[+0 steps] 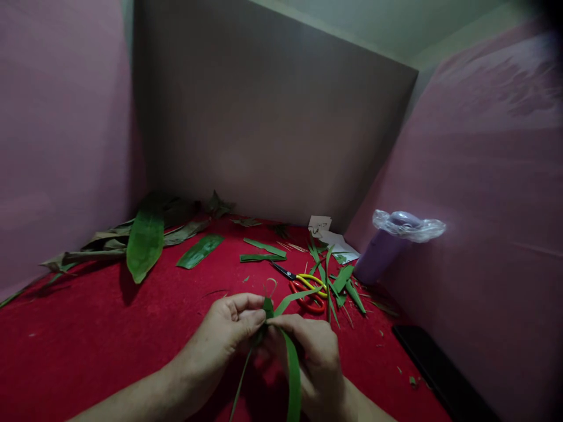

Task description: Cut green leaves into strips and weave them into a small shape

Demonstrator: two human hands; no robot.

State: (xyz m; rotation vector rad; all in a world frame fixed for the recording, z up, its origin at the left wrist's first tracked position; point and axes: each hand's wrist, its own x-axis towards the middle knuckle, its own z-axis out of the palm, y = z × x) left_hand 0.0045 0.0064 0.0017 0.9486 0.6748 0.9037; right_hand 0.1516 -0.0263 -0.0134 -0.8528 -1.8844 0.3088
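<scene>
My left hand and my right hand meet low in the middle of the view, both pinched on a folded green leaf strip. The strip's small loop sticks up above my fingertips. One end runs up to the right toward the scissors, and longer ends trail down between my wrists. Both hands are closed, thumbs and forefingers pressed on the fold.
Red-and-yellow-handled scissors lie just beyond my hands among cut green leaf pieces. Large green and dried leaves lie at the left back of the red cloth. A purple roll leans at the right; a black flat object lies beside it.
</scene>
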